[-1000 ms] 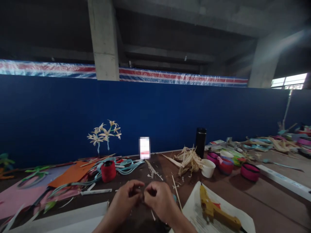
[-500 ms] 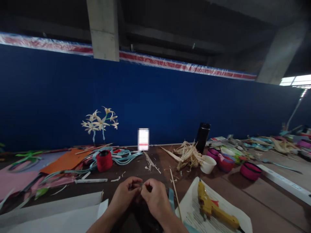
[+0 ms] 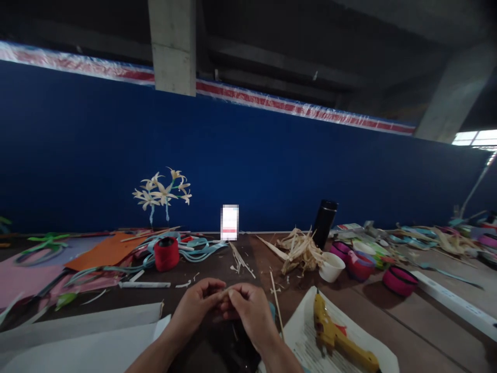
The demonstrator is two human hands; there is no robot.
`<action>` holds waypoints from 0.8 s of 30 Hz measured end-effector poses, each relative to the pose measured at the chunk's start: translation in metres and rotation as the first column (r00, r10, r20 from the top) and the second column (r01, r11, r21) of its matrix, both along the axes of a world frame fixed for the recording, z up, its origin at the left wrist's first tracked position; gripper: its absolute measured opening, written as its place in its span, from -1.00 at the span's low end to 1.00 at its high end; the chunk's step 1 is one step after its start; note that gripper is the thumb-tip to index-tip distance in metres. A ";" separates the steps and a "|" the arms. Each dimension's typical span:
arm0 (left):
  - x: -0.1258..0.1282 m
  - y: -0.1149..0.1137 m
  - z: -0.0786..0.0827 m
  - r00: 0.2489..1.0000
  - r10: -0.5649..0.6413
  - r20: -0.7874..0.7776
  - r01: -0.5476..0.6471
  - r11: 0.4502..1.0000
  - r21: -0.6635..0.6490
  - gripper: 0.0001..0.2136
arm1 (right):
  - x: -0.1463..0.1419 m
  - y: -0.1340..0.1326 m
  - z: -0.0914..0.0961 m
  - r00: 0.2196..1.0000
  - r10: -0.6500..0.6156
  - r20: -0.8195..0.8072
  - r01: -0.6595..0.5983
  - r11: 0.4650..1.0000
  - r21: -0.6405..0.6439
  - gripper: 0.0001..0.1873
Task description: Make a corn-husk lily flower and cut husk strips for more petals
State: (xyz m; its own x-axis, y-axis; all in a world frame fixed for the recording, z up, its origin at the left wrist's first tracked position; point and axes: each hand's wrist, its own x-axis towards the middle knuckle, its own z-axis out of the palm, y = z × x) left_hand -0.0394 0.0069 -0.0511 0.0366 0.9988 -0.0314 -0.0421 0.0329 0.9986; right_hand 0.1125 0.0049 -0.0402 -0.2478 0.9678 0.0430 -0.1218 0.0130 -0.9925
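Note:
At the front middle of the table, my left hand and my right hand meet with their fingertips pinched together. Whatever lies between the fingers is too small and hidden to make out. To the right of my right hand lies a thin stick. A yellow hot glue gun rests on a printed sheet of paper farther right. Pale dry scraps are strewn on the table beyond my fingers.
Left of centre are a red roll, light blue strips and orange paper. White sheets lie front left. Dried husks, a white cup, a black bottle and pink-rimmed rolls stand right. Pale flowers rise at the back.
Both hands have shifted slightly and the fingers have changed their pinch, with the right thumb now lying over the fingertips. The view has tilted a little.

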 end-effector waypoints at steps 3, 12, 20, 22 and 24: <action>0.002 -0.001 0.006 0.999 0.017 -0.031 -0.017 1.000 -0.004 -0.63 | 0.002 -0.001 0.005 1.000 0.001 0.006 -0.001 1.000 -0.015 -0.69; 0.006 0.000 -0.005 0.995 -0.036 -0.097 0.039 0.999 0.028 -0.76 | 0.008 0.004 -0.007 0.977 0.019 0.213 -0.034 0.997 0.063 -0.71; 0.004 -0.008 -0.001 0.988 -0.109 -0.107 0.108 0.994 -0.015 -0.79 | 0.011 0.003 0.000 0.895 0.071 0.441 -0.093 0.995 0.029 -0.83; 0.003 -0.009 -0.001 0.985 -0.111 -0.131 0.108 0.994 -0.024 -0.77 | 0.010 0.002 0.000 0.835 0.025 0.550 -0.105 0.988 0.114 -0.82; 0.002 -0.009 -0.001 0.982 -0.106 -0.156 0.101 0.994 -0.037 -0.76 | 0.009 0.002 -0.002 0.764 -0.065 0.642 -0.118 0.964 0.238 -0.81</action>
State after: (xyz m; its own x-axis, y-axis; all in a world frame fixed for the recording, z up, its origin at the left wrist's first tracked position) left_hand -0.0375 -0.0022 -0.0523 0.1320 0.9885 -0.0732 0.1211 0.0572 0.9910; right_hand 0.1211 0.0067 -0.0423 -0.3312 0.9379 0.1029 0.5348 0.2765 -0.7985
